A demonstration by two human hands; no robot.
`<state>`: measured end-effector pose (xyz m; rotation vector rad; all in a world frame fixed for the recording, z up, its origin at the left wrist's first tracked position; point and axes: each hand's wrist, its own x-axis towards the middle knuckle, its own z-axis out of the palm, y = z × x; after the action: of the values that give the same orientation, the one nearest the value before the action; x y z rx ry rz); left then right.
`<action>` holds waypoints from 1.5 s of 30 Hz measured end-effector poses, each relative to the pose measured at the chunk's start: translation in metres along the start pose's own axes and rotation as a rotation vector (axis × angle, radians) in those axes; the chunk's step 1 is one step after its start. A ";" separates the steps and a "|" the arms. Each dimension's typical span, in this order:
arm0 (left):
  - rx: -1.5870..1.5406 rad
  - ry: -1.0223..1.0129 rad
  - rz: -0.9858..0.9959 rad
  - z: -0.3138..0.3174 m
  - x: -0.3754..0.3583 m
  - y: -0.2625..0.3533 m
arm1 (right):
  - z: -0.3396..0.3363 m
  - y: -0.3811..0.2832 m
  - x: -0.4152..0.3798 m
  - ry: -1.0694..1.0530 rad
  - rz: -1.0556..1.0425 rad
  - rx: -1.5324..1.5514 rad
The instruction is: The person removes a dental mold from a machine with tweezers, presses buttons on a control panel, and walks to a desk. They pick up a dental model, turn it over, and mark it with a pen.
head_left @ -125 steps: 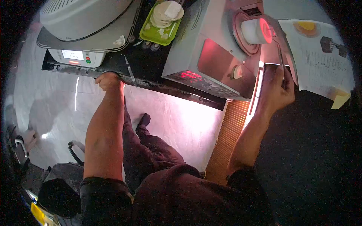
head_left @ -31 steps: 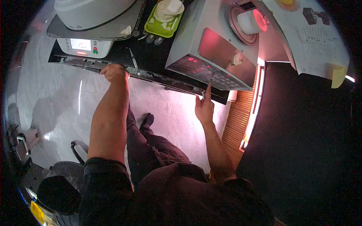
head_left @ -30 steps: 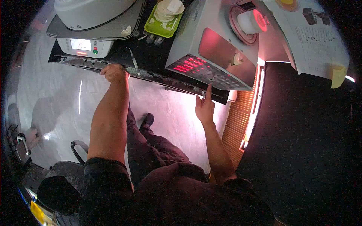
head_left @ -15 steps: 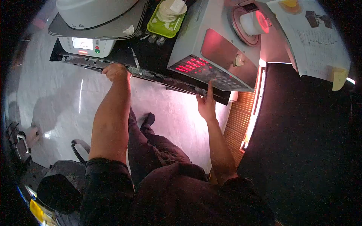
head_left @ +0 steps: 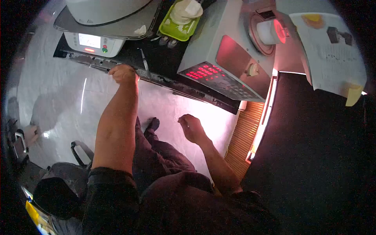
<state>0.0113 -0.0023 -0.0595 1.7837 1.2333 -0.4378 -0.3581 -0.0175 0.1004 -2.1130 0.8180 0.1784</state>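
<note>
My left hand (head_left: 123, 73) is closed on the front edge of the black bench (head_left: 156, 80), with its fingers partly hidden. Just right of it, a slim metal tool (head_left: 144, 61) lies on the bench top. My right hand (head_left: 191, 128) hangs in the air over the pale floor, apart from the bench, with fingers curled in and nothing visible in them. Beyond that hand stands a grey box-shaped machine (head_left: 223, 58), its control panel (head_left: 207, 73) lit with red digits.
At the back left is a white machine (head_left: 94, 44) with a lit screen and a wide grey plate. A green tray (head_left: 181, 34) holds white round pieces. Printed sheets (head_left: 329, 51) hang at the right. A dark chair (head_left: 70, 176) stands behind my left arm.
My right hand has left the machine's control panel, where its index finger was extended, and moved down and left as its fingers curled. My left hand stays at the bench edge. The view shifted slightly.
</note>
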 end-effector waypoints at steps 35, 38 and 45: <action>-0.004 0.124 0.036 -0.002 -0.005 -0.006 | 0.061 -0.030 0.172 0.816 0.059 0.105; -0.012 0.107 0.031 -0.004 -0.008 -0.005 | 0.067 -0.028 0.179 0.842 -0.007 0.071; 0.398 0.109 0.328 -0.001 0.001 -0.015 | 0.066 -0.043 0.190 0.905 -0.062 0.011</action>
<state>-0.0012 0.0003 -0.0665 2.3295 0.9425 -0.4195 -0.1742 -0.0421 0.0121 -2.1786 1.2369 -0.8719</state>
